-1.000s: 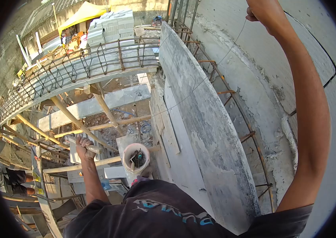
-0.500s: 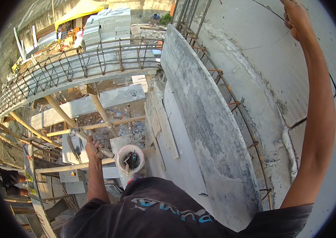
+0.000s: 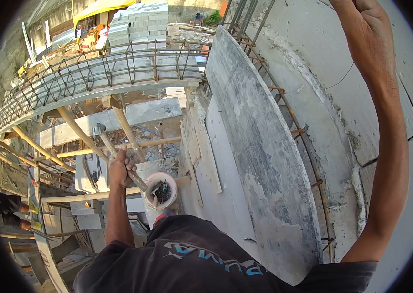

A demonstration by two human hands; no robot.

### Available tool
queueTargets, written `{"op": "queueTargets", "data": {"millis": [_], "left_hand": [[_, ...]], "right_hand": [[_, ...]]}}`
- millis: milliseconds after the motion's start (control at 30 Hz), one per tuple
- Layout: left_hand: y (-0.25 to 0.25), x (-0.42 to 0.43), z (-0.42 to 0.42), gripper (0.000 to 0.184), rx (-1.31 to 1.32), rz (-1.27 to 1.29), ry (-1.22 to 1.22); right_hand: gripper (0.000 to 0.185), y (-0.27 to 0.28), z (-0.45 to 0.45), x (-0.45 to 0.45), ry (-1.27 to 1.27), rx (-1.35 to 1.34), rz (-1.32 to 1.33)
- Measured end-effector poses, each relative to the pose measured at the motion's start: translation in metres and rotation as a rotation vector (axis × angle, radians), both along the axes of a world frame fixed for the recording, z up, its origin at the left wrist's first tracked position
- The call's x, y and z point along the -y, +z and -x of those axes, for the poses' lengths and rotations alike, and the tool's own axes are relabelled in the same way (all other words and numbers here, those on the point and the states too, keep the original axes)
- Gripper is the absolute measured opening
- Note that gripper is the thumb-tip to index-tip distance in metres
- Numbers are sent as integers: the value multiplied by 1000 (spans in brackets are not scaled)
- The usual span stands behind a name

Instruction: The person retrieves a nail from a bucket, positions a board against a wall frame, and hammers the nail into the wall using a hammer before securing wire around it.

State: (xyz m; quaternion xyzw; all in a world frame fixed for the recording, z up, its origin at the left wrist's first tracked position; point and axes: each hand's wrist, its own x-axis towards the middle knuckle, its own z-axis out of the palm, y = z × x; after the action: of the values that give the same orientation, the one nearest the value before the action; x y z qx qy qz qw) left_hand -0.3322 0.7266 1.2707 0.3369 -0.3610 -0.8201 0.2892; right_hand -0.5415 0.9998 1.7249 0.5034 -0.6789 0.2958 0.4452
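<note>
My left hand [image 3: 120,168] is wrapped round the wooden handle of a hammer [image 3: 107,140], whose head points up and away at the left. Just right of that hand stands a white bucket [image 3: 149,195] with tools inside. My right hand [image 3: 370,39] is raised at the top right, in front of the grey wall. Its fingers are bent and partly cut off by the frame edge, so what they hold, if anything, is hidden. A thin wire [image 3: 340,80] hangs near the right forearm. Between my arms a tall grey panel [image 3: 260,146] leans beside rusty rebar [image 3: 309,156].
A rebar cage [image 3: 155,61] runs along the beam ahead. Wooden poles [image 3: 72,128] cross the gap below it. Pale blocks [image 3: 138,24] are stacked beyond, near a yellow canopy [image 3: 101,7]. Part of a person [image 3: 13,212] shows at the lower left.
My left hand has kept the hammer while its head swung up and to the right. My right hand has shifted and looks nearer to the camera. The wire hangs in a different curve.
</note>
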Motion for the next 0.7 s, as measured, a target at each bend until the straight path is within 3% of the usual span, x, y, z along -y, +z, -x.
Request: {"op": "queueTargets", "data": {"millis": [33,100,133,233,400,533,600,700], "left_hand": [[13,-10,9,30,-31,-16,-68],[35,-37,28,28,-95,-39,-197],[45,-51,40,28,-135,-44,-259],[69,-90,78,32,-207,-185,-401],[67,-114,155,38,-300,-346,-560],[52,-121,205,51,-259,-300,-585],[40,-121,231,53,-230,-254,-568],[19,-121,255,52,-190,-148,-548]], "right_hand": [[15,-18,5,4,82,-151,-17],[14,-37,-24,8,-42,-139,-118],[15,-28,-39,1,-96,28,-268],[11,-50,-51,-11,-11,74,-398],[30,-78,-75,-55,45,-52,-657],[53,-78,-115,-86,-237,106,-829],[50,-70,-137,-95,-404,231,-954],[43,-87,-155,-94,-500,336,-834]]}}
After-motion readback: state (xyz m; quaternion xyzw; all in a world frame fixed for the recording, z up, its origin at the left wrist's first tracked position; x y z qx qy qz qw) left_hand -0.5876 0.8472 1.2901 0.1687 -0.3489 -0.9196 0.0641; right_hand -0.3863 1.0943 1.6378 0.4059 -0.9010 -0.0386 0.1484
